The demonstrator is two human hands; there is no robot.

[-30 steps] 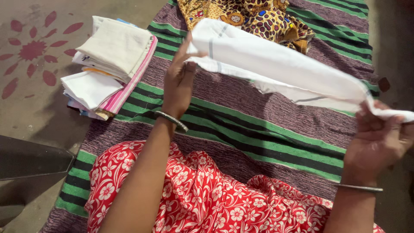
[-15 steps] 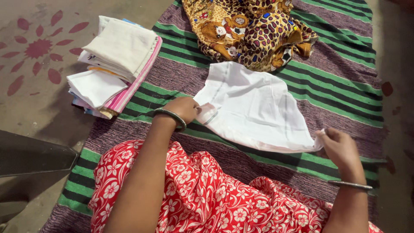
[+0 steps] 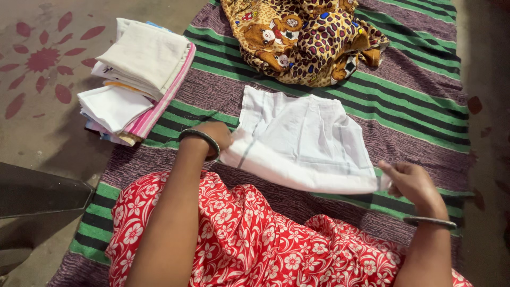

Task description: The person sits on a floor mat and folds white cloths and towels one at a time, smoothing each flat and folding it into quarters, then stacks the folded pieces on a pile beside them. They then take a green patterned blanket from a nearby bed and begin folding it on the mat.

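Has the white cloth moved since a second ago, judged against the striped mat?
Yes. The white cloth was held up in the air and now lies spread on the striped mat, with the left hand and right hand pinching its near edge.

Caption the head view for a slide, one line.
Left hand and right hand pinch the near corners of a white cloth on a striped mat, folded stack alongside.
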